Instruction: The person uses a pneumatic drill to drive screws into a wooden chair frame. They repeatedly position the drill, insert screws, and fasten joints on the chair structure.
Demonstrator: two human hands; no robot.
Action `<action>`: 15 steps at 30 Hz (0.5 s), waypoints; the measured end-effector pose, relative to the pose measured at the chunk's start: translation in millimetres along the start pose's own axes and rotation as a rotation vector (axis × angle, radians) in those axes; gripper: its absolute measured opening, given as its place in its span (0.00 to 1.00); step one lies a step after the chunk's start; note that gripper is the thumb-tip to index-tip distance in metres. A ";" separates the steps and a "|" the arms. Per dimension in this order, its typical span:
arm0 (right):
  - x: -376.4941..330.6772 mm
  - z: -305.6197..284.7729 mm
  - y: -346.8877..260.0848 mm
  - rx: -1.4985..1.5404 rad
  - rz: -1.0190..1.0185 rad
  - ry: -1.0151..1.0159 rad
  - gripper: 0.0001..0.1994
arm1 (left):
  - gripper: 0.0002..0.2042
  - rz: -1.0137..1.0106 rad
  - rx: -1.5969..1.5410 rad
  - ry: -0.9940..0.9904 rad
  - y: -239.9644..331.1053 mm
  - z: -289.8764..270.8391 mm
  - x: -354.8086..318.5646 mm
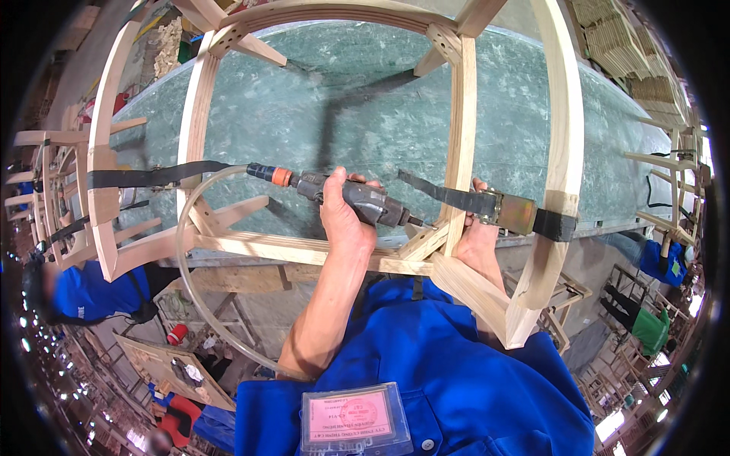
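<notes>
My left hand is wrapped palm up round a dark power screwdriver with an orange collar and a clear hose. Its bit points right, its tip at or close to a wooden corner block in the chair frame. Partly hidden behind the frame and strap, my right hand has its fingers closed at the rail beside that block. A black strap with a metal buckle runs past these fingers and round the outer leg.
Under the frame lies a worn green tabletop. The clear hose loops down on the left. Other wooden frames stand at the left and right. Stacked boards are at the far right. A person in blue is at left.
</notes>
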State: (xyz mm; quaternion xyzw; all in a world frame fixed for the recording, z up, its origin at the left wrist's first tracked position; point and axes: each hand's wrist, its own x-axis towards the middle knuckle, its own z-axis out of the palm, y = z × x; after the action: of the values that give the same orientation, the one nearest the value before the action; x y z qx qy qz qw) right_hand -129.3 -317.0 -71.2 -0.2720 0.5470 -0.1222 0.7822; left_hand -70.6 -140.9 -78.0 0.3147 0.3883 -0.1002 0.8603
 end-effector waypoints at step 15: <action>-59.6 -150.5 22.8 -0.151 0.086 -0.122 0.09 | 0.17 0.197 0.036 -0.429 38.4 -1.4 -39.0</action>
State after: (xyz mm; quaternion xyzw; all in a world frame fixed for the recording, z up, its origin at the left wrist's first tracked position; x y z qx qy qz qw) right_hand -292.7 -313.1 -75.0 -0.3133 0.5172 -0.0300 0.7959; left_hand -81.9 -112.9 -32.4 0.3380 0.1622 -0.0871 0.9230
